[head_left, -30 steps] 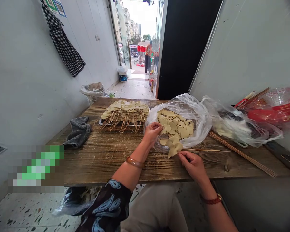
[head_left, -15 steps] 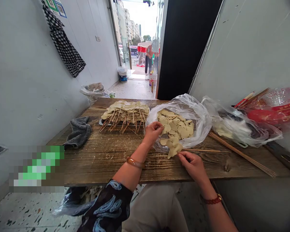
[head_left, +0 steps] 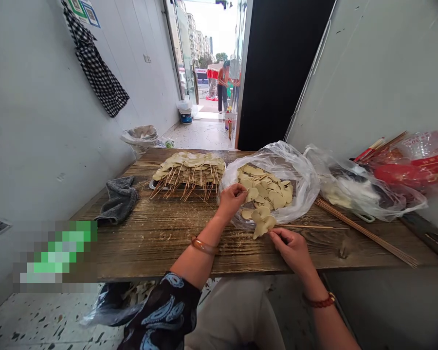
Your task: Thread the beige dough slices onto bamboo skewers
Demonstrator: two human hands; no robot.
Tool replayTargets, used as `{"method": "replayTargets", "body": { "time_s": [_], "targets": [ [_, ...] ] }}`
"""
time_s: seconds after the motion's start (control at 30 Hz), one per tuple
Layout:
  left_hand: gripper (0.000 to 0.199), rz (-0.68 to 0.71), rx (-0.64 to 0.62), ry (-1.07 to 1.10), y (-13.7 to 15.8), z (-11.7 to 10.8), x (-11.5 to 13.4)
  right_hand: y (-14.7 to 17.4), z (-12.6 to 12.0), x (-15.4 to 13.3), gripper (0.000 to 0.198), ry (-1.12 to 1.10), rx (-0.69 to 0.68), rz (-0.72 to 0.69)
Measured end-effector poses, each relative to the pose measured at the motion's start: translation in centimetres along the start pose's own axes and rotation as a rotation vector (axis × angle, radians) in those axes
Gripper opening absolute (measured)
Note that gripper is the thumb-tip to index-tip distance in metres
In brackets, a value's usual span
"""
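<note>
My right hand (head_left: 290,248) is closed in a pinch at the lower right of a bunch of folded, thin beige slices (head_left: 263,222). These look threaded on a skewer, though the stick is mostly hidden by my fingers. At the left rim of a clear plastic bag (head_left: 303,187), my left hand (head_left: 231,200) pinches a single thin slice (head_left: 252,194). Inside the bag lies a heap of loose round slices (head_left: 273,190). To the left, filled skewers (head_left: 190,170) are stacked on a metal tray (head_left: 152,184), their bare stick ends pointing toward me.
A bundle of bare skewers (head_left: 368,234) lies right of the bag, and a few thin sticks (head_left: 314,226) lie behind my right hand. A grey cloth (head_left: 118,197) rests on the wooden table (head_left: 149,253) at left. Plastic bags (head_left: 365,189) crowd the right end.
Both hands and the slices stay almost where they were. Outside the doorway, a person has become more upright.
</note>
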State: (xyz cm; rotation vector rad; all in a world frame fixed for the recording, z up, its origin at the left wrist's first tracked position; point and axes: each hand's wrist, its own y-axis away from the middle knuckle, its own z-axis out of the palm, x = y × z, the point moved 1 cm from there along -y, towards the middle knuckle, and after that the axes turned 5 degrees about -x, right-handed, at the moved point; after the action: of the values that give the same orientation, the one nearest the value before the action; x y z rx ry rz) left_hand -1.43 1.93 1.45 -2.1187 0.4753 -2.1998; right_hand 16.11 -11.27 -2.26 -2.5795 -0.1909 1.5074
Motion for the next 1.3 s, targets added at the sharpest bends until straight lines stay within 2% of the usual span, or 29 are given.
{"method": "replayTargets", "body": {
  "time_s": [0.17, 0.3, 0.43, 0.67, 0.77, 0.9, 1.03, 1.3],
  "targets": [
    [0.005, -0.01, -0.069, -0.027, 0.3, 0.6, 0.1, -0.1, -0.2, -0.4, 0.033, 0.025, 0.025, -0.018],
    [0.008, -0.044, -0.15, 0.022, 0.7, 1.2, 0.2, -0.1, -0.2, -0.2, 0.034, -0.036, 0.04, 0.015],
    [0.021, -0.108, -0.224, 0.186, 1.1, 1.6, 0.4, 0.0, -0.4, 0.1, 0.034, -0.175, 0.048, 0.111],
    [0.042, -0.368, -0.235, 0.589, 1.6, 2.0, 0.6, 0.2, -0.7, 0.8, 0.03, -0.396, 0.089, 0.138],
    [0.042, -0.423, -0.306, 0.63, 1.7, 2.2, 0.5, 0.3, -0.6, 0.9, 0.029, -0.42, 0.077, 0.141],
    [0.034, -0.425, -0.4, 0.575, 2.0, 2.4, 0.5, 0.3, -0.6, 0.8, 0.03, -0.375, 0.037, 0.145],
    [0.034, -0.406, -0.348, 0.499, 2.1, 2.3, 0.8, 0.3, -0.5, 0.5, 0.033, -0.336, 0.016, 0.148],
    [0.047, -0.359, -0.268, 0.494, 1.8, 1.7, 1.2, 0.1, -0.3, -0.1, 0.032, -0.177, 0.024, 0.118]
  ]
}}
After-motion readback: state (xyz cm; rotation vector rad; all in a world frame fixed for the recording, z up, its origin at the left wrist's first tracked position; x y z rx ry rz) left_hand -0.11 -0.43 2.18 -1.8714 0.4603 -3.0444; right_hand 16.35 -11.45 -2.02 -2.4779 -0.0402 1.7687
